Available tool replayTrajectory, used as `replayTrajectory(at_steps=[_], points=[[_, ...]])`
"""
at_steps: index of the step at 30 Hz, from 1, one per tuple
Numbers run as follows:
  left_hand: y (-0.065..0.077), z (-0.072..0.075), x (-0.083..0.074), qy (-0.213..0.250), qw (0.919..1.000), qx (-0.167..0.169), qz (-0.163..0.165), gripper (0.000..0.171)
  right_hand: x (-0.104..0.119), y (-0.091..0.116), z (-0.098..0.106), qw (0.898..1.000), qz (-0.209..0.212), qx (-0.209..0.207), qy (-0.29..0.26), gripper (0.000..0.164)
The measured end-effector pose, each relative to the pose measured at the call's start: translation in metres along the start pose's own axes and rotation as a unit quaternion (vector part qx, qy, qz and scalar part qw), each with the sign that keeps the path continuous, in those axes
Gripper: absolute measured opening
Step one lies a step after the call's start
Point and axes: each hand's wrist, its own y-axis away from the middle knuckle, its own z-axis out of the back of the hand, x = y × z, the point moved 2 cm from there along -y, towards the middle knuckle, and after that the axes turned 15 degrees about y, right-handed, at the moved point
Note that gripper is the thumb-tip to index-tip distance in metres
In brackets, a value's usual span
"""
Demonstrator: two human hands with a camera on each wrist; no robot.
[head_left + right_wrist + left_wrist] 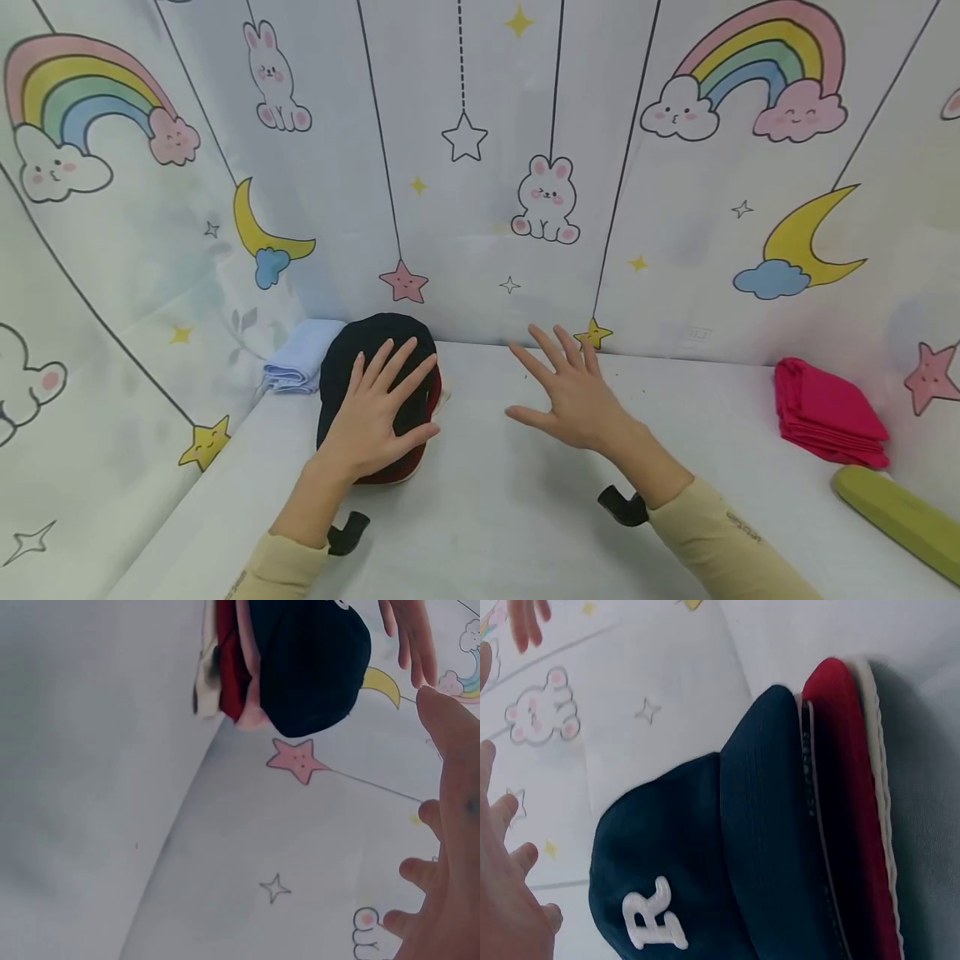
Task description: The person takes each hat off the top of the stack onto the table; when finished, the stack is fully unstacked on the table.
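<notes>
A stack of baseball caps stands on the white table near the back left. On top is a dark navy cap (378, 332) with a white letter R (654, 915) on its front. Below its brim show a red cap (832, 686) and a cream brim (871, 720). My left hand (371, 425) hovers with fingers spread, overlapping the caps in the head view and holding nothing. Fingers spread as well, my right hand (577, 404) is over the table, right of the stack, with nothing in it.
Behind the caps at left lies a folded light blue cloth (303, 354). At right are a folded crimson cloth (828, 412) and a long olive-green object (900, 517). A printed curtain (480, 208) borders the table's back and sides.
</notes>
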Motion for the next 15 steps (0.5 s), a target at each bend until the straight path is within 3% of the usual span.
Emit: replayTrajectory(at_steps=[10, 15], points=[[0.009, 0.012, 0.011, 0.028, 0.9970, -0.063, 0.036, 0.083, 0.013, -0.024, 0.001, 0.999, 0.001, -0.023, -0.029, 0.085], [0.014, 0.016, 0.020, 0.067, 0.9922, -0.083, 0.065, 0.084, 0.021, -0.034, -0.001, 0.999, -0.001, -0.021, -0.043, 0.085]])
